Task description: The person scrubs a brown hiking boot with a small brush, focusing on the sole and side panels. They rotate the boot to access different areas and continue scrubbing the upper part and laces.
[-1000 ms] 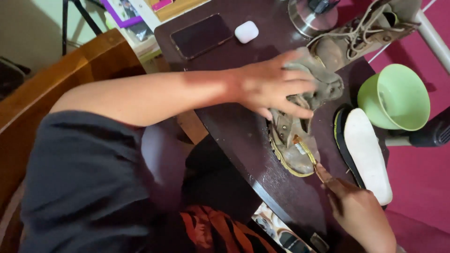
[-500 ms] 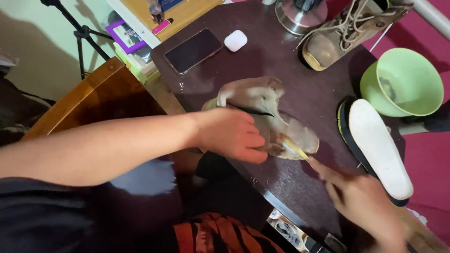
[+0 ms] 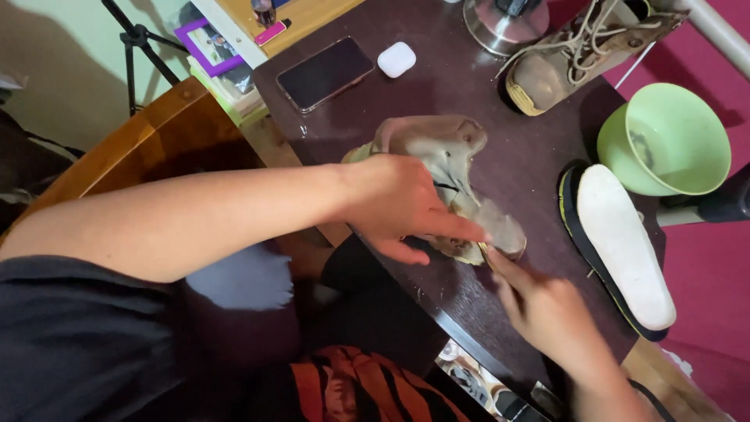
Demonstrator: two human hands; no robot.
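A worn tan shoe [image 3: 449, 152] lies on its side on the dark table [image 3: 469, 86]. My left hand [image 3: 398, 207] reaches across from the left and presses on the shoe near its sole, fingers pointing right. My right hand [image 3: 547, 312] comes up from the lower right, its fingers closed on a thin tool whose tip [image 3: 482, 250] touches the shoe's sole edge. The hand is blurred, so the tool's handle is hard to make out.
A white insole on a black sole [image 3: 625, 246] and a green bowl [image 3: 672, 137] sit to the right. The second shoe, a laced boot [image 3: 578, 47], a metal pot [image 3: 504, 23], a phone [image 3: 324, 74] and a white earbud case [image 3: 396, 59] lie further back. A wooden chair [image 3: 172, 137] stands at the left.
The shoe has been turned onto its side and shifted toward the table's middle. My left hand slid from its upper down to the sole side. My right hand stays at the sole edge.
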